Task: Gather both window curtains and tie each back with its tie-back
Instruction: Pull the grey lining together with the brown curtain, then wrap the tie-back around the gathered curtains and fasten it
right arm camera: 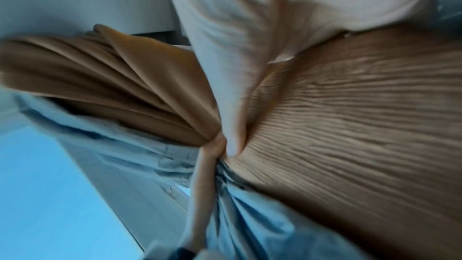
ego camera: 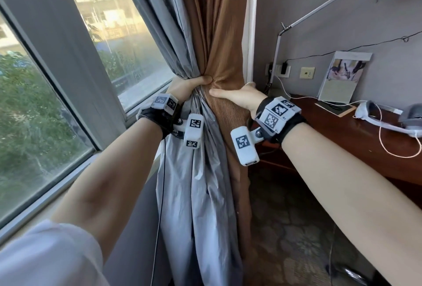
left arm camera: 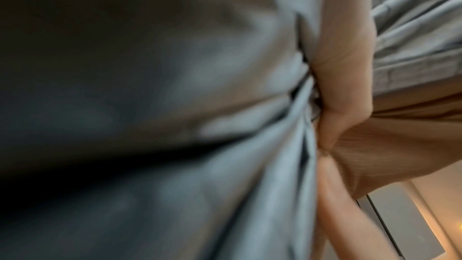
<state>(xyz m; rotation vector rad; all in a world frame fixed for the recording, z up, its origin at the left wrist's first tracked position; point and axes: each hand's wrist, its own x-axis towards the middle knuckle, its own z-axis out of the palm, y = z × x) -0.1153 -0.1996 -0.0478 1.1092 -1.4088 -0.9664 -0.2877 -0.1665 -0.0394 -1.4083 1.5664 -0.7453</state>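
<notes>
Window pane (ego camera: 34, 102) is filling the left of the head view, its frame (ego camera: 75, 75) slanting down toward the sill.

Left hand (ego camera: 185, 88) is reaching forward from a bare forearm, wrist unit (ego camera: 165, 102) strapped on top. Its grip is holding the gathered curtain at the waist: thumb lying across the front of the bunch, fingers wrapping out of sight behind. In the left wrist view the left hand (left arm camera: 347, 94) is pressing into the grey folds where they are pinching in.

Grey lining (ego camera: 201, 189) is hanging on the window side, fanning out loose below the grip. Brown curtain (ego camera: 219, 34) is hanging just beside it on the wall side; both layers are narrowing to one waist between the two hands. No tie-back can be made out in any view.

Right hand (ego camera: 239, 96) is meeting the bunch from the wall side, thumb lying straight across the brown ribbed face, tip near the left thumb. Remaining fingers are passing behind the cloth; the right wrist view is blurred, so whether this grip is wide or holding cannot be told. Forearm is extending level from the lower right.

Wooden bench (ego camera: 356, 134) is standing along the right wall, carrying a white cable (ego camera: 388, 148), a framed card (ego camera: 342, 77) and a lamp arm (ego camera: 319, 9).
</notes>
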